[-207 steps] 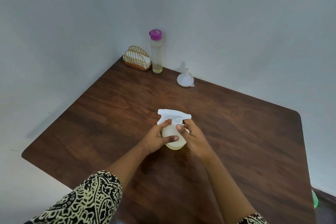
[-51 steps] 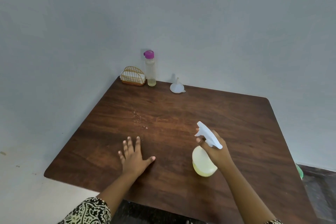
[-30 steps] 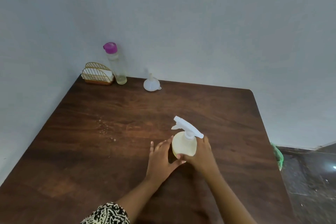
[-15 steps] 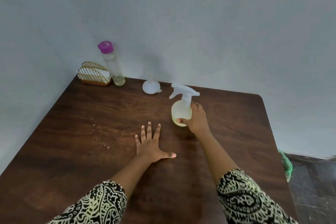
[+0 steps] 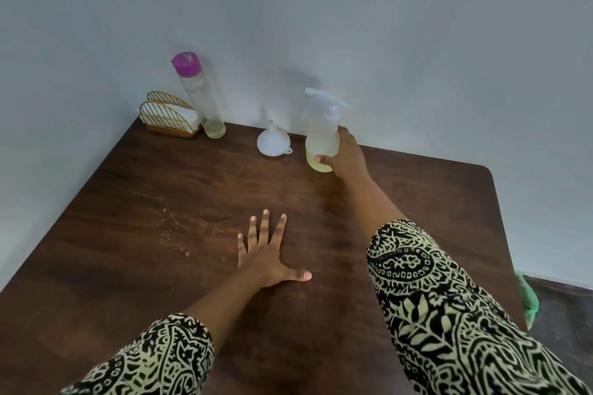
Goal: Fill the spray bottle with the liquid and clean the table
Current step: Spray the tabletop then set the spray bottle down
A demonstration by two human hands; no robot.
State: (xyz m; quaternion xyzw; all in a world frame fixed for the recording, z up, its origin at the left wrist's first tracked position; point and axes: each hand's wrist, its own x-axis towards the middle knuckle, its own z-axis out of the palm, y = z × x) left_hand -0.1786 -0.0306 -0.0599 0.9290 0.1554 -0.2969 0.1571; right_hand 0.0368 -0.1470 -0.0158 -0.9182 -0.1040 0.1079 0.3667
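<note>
Pale grey walls met behind the far left corner of a dark wooden table [image 5: 433, 202].

Spray bottle [image 5: 322, 138]: upright near the far edge, about midway along it, with pale yellow liquid in its lower part and the white trigger head fitted. Right hand [image 5: 346, 155]: wrapped round the bottle's lower body, thumb across the front. Whether the base sat fully on the table could not be told.

White funnel [image 5: 272, 142]: mouth down, just left of the bottle and apart from it. Left hand [image 5: 268, 255]: flat on the table toward the middle, fingers straight and spread, holding nothing. Droplets [image 5: 173, 228]: scattered between that hand and the left edge, not yet wiped. Tall clear bottle [image 5: 200, 96] and wire napkin holder [image 5: 167, 117]: far left corner.

Risks, as judged:
- If the bottle was let go before its base was flat, it could tip toward the wall or onto the funnel. The funnel looked light and would skid easily.
- A reach across to the napkin holder could catch the funnel or the tall bottle, which looked narrow and easy to topple.
- Either patterned sleeve could drag through the droplets and smear them.
- No cloth was in either hand, so the spray could dry on the wood before wiping.
</note>
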